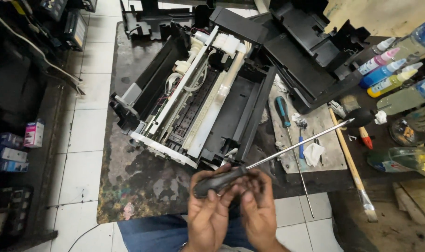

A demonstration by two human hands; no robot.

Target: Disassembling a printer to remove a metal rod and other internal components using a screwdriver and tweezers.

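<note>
While I watch, both hands grip one long screwdriver (273,156) | left hand (208,212) and right hand (258,210) closed on handle | ink bottles (387,70) hold magenta, blue, yellow ink.

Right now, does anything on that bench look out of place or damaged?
The printer lies stripped open and askew, its black cover off beside it. The mat is badly ink-stained. Both hands hold a long screwdriver.

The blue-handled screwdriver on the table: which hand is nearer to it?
Right. The right hand is below the blue-handled screwdriver, slightly left; the left hand is farther left, gripping a black-handled screwdriver.
</note>
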